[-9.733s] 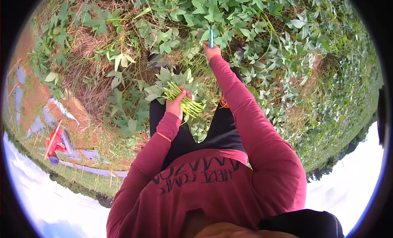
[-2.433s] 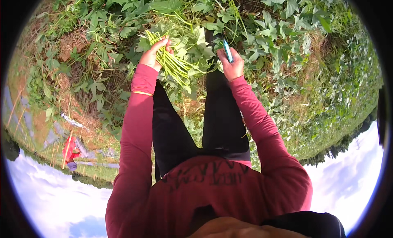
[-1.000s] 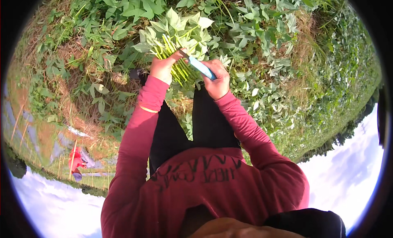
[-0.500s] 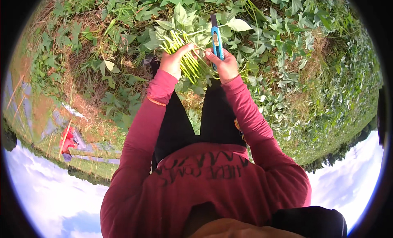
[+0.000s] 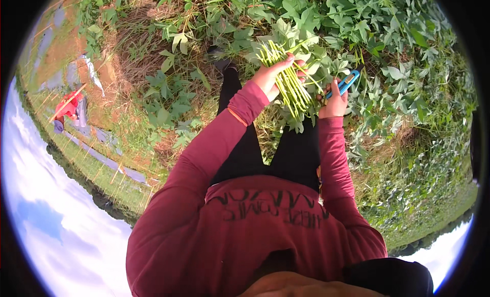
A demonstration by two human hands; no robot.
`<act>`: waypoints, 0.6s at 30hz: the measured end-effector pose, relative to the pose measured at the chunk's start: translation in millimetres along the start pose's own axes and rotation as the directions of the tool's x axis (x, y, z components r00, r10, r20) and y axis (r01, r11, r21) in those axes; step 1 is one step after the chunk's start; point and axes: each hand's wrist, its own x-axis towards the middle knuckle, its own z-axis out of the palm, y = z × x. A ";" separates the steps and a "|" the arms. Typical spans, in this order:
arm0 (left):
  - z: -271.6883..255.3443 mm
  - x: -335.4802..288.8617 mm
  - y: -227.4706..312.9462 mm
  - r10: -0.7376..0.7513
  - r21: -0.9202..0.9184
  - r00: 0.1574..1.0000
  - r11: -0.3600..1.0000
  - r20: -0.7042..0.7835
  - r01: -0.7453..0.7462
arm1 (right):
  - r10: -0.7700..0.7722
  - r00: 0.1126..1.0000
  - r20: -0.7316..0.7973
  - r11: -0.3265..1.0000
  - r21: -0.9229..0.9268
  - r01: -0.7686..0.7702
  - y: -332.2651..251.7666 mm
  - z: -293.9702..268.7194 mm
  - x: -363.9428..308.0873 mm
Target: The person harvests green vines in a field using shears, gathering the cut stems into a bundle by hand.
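The bundle of green stems sits just right of centre in the upper half of the frame, where half a second ago it sits nearer the middle. Its stems slant from upper left to lower right, with pale leaves spreading along its upper and right side. The blue cutter has also shifted right; its dark blade now tilts to the upper right, where it points almost straight up in the earlier frame.

The bundle lies across the grip of your left hand, which pinches it with the thumb laid over the stems. Your right hand is just beside the bundle's right side, its grip closed around the cutter's handle; you hold the blade end clear of the stems.

Your left forearm reaches in a long diagonal from the lower left, an orange band around the sleeve near the wrist. Your right forearm rises almost upright. Below the bundle are your black trousers; leafy vines fill the upper right, and dry grass lies at upper left. Far left, a person in red appears higher in the frame than half a second ago.
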 end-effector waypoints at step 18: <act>-153.0 -246.3 171.7 0.591 0.858 0.643 0.186 -0.486 0.478 | -0.160 0.849 0.504 0.809 -0.426 0.405 -26.7 188.1 65.5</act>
